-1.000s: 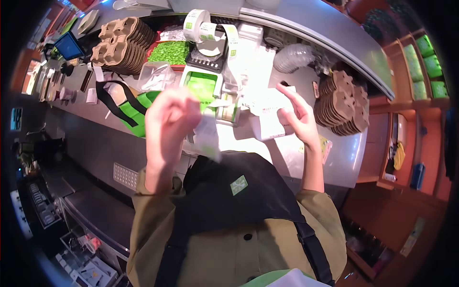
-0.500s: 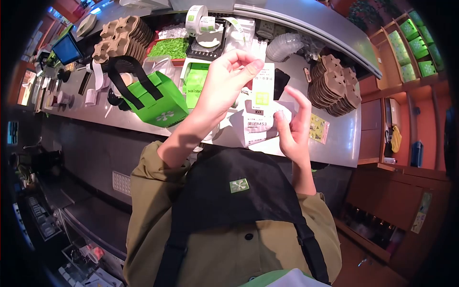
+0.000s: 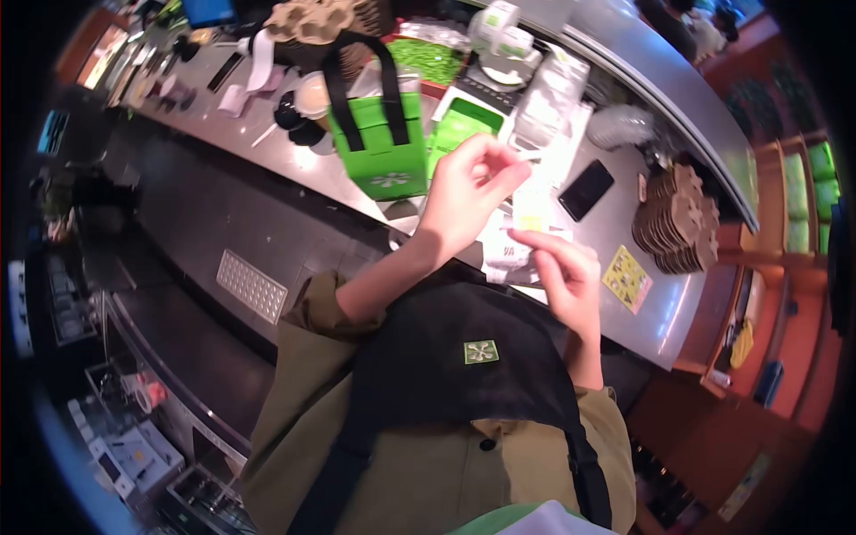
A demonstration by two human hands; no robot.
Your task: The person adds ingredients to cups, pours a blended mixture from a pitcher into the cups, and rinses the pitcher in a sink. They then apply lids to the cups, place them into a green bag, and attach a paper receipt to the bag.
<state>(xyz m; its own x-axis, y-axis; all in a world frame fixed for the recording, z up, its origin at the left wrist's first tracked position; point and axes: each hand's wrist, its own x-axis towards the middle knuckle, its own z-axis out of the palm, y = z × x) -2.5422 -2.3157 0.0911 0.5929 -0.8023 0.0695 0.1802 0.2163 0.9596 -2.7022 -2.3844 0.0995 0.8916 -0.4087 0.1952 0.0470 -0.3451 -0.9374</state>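
Observation:
My left hand is closed in a pinch on the top of a white label strip, which hangs down with a yellow-green patch. At the strip's lower end is my right hand, its index finger stretched towards the strip and its thumb a little apart. Beneath them a printed white paper is partly covered by the fingers. A green bag with black handles stands left of my left hand. Behind that hand, a green item sits in a white holder.
A black phone lies right of my hands, with a yellow card and stacked cardboard cup carriers farther right. Clear plastic lids are at the back. The metal counter's front edge runs diagonally on the left.
The view has turned, so the counter appears tilted. My right hand's index finger and thumb have come closer together near the strip's lower end. My left hand still pinches the strip.

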